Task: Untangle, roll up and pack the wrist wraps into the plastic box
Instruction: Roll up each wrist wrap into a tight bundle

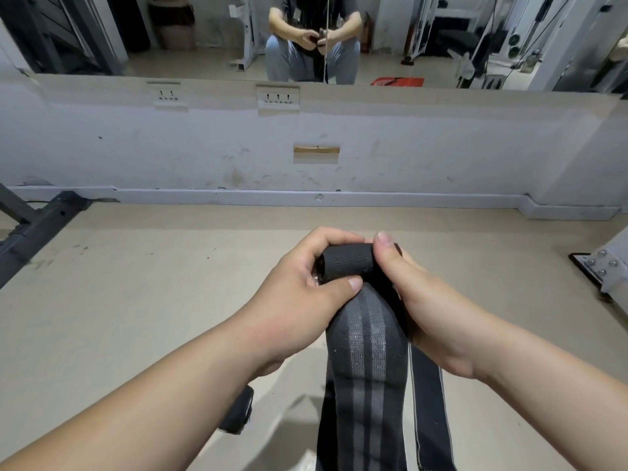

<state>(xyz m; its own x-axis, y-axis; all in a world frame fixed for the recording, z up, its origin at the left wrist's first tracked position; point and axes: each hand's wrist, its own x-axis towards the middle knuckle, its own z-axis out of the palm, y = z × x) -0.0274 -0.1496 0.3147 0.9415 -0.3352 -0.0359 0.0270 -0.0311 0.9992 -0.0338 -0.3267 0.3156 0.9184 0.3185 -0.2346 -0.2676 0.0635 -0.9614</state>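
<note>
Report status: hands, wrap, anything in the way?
Left hand and right hand gripping wrist wrap at its rolled end. Striped tail hanging unrolled. Box not in view.

Both hands, left [299, 294] and right [428, 300], curled around a half-rolled black wrist wrap [365, 351] above the floor [153, 283].

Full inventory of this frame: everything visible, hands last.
wrist wrap: 1, black with grey stripes, centre, top end rolled, tail hanging down
black strap: 1, black with pale edges, hanging just right of the wrap
rolled bundle: 1, black, on the floor below the left forearm
wall sockets: 2 plates, white, on the wall under the mirror
mirror: 1, across the top
metal frame: 1, dark grey, floor at left
bolted bracket: 1, white, right edge
left hand: grips the roll's left end
right hand: grips the roll's right end
</note>
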